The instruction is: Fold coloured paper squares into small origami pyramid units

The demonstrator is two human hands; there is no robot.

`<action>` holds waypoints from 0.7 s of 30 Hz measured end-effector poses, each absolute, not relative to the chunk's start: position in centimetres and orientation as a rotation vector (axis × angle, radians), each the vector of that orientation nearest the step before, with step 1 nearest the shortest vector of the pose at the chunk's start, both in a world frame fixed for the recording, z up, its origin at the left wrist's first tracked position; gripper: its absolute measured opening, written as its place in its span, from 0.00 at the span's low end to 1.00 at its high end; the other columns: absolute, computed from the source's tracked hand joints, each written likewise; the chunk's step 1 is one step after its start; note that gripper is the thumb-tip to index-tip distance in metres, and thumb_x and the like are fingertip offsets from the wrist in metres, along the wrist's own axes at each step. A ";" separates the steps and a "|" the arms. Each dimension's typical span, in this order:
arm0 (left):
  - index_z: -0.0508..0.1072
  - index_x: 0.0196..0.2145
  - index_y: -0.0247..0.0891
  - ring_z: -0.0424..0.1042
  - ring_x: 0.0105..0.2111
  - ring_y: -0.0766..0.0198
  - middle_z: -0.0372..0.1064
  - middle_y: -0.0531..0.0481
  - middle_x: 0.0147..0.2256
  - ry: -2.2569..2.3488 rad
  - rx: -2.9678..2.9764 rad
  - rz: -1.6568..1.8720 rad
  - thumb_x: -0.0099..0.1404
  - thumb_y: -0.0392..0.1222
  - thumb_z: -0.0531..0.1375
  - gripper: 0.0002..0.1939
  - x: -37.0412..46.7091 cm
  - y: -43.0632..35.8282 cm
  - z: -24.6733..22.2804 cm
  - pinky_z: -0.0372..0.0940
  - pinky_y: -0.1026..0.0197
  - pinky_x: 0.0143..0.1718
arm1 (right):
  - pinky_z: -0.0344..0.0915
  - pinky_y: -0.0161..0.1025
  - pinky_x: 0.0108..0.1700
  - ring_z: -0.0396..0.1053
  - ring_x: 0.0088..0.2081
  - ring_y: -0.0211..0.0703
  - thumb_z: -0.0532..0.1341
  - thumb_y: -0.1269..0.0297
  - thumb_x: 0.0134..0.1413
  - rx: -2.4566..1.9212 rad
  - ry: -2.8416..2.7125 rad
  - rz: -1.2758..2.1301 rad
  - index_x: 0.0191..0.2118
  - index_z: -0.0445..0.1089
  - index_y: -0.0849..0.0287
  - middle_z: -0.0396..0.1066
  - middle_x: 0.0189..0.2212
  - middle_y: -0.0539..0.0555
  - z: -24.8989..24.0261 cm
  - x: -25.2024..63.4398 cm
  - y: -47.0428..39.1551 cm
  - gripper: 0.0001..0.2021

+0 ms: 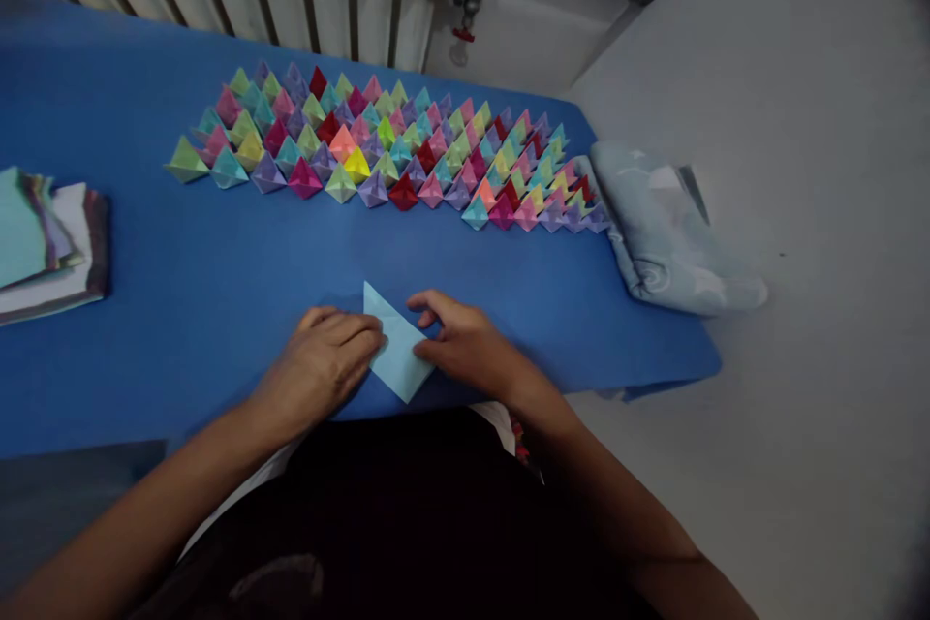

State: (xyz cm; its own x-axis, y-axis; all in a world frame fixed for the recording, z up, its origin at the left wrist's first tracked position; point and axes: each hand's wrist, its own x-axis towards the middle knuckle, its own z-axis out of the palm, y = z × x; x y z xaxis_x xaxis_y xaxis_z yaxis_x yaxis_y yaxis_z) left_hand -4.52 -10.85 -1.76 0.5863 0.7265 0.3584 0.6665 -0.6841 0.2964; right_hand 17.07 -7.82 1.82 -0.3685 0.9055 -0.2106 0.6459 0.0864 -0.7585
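A light blue sheet of paper, folded to a kite-like shape with a pointed top, lies on the blue table close to my body. My left hand is closed over its left edge, with the fingertips pressed together on the paper. On the other side, my right hand touches the right corner with its thumb. Its index finger is bent and stands apart from the thumb, beyond the paper's upper right edge. What lies under my left fingers is hidden.
Several rows of colourful folded-paper pieces stand along the back of the blue table. Coloured paper sheets lie on a folded cloth at left. A rolled grey-blue blanket sits at right by the wall. Behind is a radiator.
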 end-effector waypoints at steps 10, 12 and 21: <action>0.72 0.44 0.36 0.75 0.43 0.53 0.75 0.40 0.47 1.145 2.880 0.633 0.69 0.39 0.56 0.08 -3.9 -12.3 -0.8 0.61 0.43 0.53 | 0.63 0.33 0.39 0.67 0.38 0.36 0.58 0.79 0.46 -1.557 -1.774 1.319 0.35 0.71 0.57 0.71 0.36 0.48 1.5 18.1 -7.8 0.12; 0.73 0.42 0.36 0.76 0.41 0.54 0.75 0.40 0.46 1.166 2.925 0.669 0.70 0.36 0.56 0.06 -3.7 -12.5 -1.0 0.62 0.44 0.51 | 0.63 0.34 0.38 0.67 0.35 0.36 0.57 0.79 0.48 -1.554 -1.827 1.254 0.34 0.71 0.57 0.70 0.35 0.48 1.4 18.3 -8.1 0.11; 0.74 0.41 0.36 0.76 0.45 0.52 0.77 0.41 0.46 1.142 2.975 0.712 0.69 0.32 0.58 0.06 -3.9 -12.9 -2.1 0.63 0.45 0.52 | 0.60 0.47 0.51 0.67 0.48 0.47 0.61 0.76 0.52 -1.230 -2.293 0.643 0.47 0.74 0.55 0.71 0.48 0.56 0.7 20.3 -11.5 0.16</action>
